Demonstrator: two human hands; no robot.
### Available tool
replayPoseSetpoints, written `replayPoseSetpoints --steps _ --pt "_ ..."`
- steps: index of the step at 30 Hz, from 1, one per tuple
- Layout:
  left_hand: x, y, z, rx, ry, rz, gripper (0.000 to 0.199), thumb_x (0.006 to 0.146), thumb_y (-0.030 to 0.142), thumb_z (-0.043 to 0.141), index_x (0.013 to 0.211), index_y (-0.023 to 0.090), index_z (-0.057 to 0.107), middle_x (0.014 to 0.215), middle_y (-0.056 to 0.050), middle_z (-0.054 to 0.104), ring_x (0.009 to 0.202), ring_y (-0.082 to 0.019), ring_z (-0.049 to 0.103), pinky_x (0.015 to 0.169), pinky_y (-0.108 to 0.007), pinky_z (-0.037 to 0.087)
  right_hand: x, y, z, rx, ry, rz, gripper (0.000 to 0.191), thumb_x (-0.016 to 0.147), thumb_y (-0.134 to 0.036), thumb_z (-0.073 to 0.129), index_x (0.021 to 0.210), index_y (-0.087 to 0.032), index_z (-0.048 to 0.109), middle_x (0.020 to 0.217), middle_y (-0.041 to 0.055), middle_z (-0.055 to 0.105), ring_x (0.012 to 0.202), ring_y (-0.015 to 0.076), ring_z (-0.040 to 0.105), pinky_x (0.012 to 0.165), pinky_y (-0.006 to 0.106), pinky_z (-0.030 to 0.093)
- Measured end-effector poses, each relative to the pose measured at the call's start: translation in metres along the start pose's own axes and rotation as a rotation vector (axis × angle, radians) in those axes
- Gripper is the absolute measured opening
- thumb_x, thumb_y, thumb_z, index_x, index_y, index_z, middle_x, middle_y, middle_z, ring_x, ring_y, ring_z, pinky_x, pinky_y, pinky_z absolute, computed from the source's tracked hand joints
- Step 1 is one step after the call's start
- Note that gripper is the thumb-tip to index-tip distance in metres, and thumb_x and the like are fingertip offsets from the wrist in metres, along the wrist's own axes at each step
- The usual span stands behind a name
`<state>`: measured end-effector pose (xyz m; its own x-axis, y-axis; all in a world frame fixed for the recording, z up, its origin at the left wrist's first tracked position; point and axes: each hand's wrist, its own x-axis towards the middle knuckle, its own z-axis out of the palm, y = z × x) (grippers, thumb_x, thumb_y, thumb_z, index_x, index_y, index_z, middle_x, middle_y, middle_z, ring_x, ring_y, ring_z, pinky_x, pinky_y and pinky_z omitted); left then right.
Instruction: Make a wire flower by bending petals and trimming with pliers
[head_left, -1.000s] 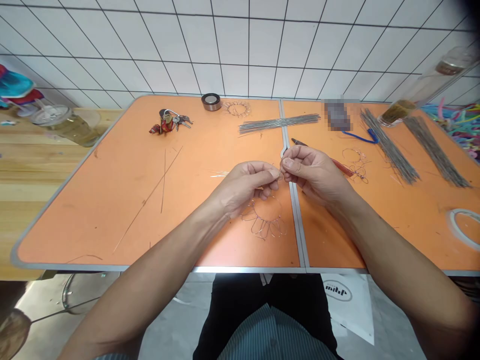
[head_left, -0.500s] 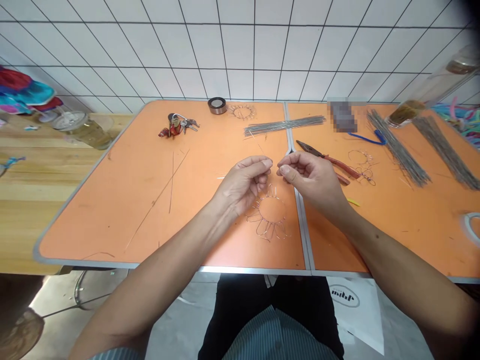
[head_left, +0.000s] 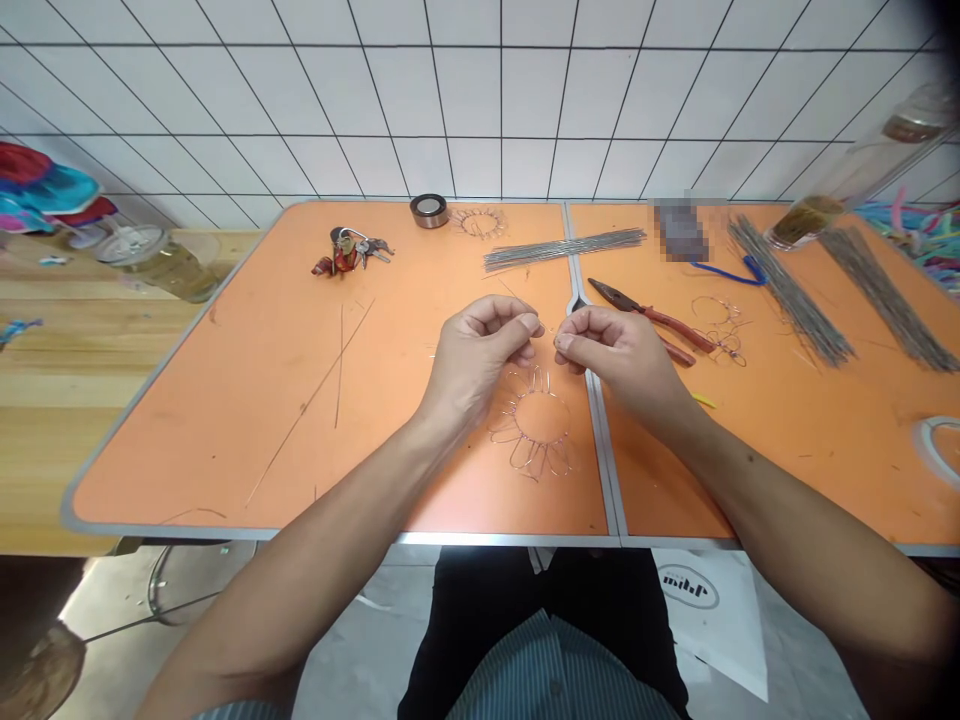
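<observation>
Over on the left of the tabletop (head_left: 187,400) two thin wires (head_left: 341,352) lie crossed, and to their right the left hand (head_left: 476,350) hovers, its fingers curled toward the thumb. The looped wire ring (head_left: 536,442) lies on the person's side of both sets of fingers, nearer the left hand, round with no long axis, its loops fanning outward. Across a narrow gap is the right hand (head_left: 615,350), beside the pliers (head_left: 682,330), fingers likewise bent in; I can't tell whether either hand pinches anything.
</observation>
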<state>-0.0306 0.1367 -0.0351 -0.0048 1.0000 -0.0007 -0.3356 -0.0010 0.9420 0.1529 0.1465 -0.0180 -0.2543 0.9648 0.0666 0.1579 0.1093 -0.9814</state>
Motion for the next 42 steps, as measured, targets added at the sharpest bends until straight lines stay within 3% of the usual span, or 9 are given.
replayPoseSetpoints --steps 6,16,23,30,37,42 --pt "0.002 0.005 -0.005 -0.002 -0.038 0.026 0.020 0.083 0.029 0.090 0.088 0.019 0.073 0.083 -0.001 0.078 0.064 -0.009 0.067 0.064 -0.022 0.055 0.000 -0.002 -0.004 0.034 -0.073 0.032 0.009 0.084 -0.026 0.075 0.078 -0.021 0.071 0.074 0.0002 0.068 0.067 0.0144 0.058 0.067 0.032 0.047" --pt "0.002 0.000 -0.001 -0.040 -0.007 0.026 0.022 0.081 0.026 0.091 0.083 0.018 0.071 0.081 -0.003 0.080 0.062 -0.010 0.071 0.060 -0.020 0.058 0.000 0.008 -0.002 -0.098 0.005 -0.080 0.011 0.087 -0.027 0.072 0.079 -0.021 0.070 0.076 0.0007 0.068 0.072 0.0158 0.058 0.066 0.032 0.043" --pt "0.003 -0.008 -0.002 -0.018 -0.124 0.108 0.029 0.076 0.026 0.098 0.083 0.019 0.071 0.073 0.001 0.074 0.063 -0.011 0.071 0.062 -0.023 0.058 0.002 0.012 -0.006 0.140 -0.139 0.045 0.011 0.087 -0.023 0.072 0.076 -0.021 0.073 0.073 -0.0005 0.069 0.070 0.0145 0.058 0.069 0.032 0.044" --pt "0.001 -0.011 0.003 -0.002 -0.006 0.148 0.026 0.077 0.023 0.097 0.083 0.019 0.072 0.075 0.000 0.077 0.059 -0.011 0.071 0.059 -0.022 0.059 0.004 0.017 -0.007 0.244 -0.144 0.110 0.012 0.089 -0.023 0.074 0.077 -0.021 0.073 0.075 -0.0006 0.068 0.069 0.0126 0.056 0.067 0.029 0.042" --pt "0.003 -0.006 0.000 -0.108 0.002 0.086 0.035 0.072 0.030 0.102 0.084 0.018 0.071 0.078 -0.002 0.082 0.061 -0.011 0.074 0.061 -0.021 0.061 0.001 0.007 -0.009 0.183 -0.163 0.022 0.028 0.099 -0.045 0.077 0.087 -0.020 0.076 0.090 0.0040 0.076 0.077 0.0144 0.063 0.074 0.030 0.050" --pt "0.004 -0.005 -0.001 -0.110 -0.008 0.094 0.036 0.071 0.031 0.103 0.083 0.018 0.071 0.078 -0.002 0.082 0.060 -0.010 0.072 0.061 -0.021 0.060 0.001 0.010 -0.005 0.077 -0.130 -0.041 0.026 0.103 -0.040 0.068 0.091 -0.019 0.076 0.091 0.0057 0.077 0.081 0.0163 0.067 0.075 0.031 0.052"
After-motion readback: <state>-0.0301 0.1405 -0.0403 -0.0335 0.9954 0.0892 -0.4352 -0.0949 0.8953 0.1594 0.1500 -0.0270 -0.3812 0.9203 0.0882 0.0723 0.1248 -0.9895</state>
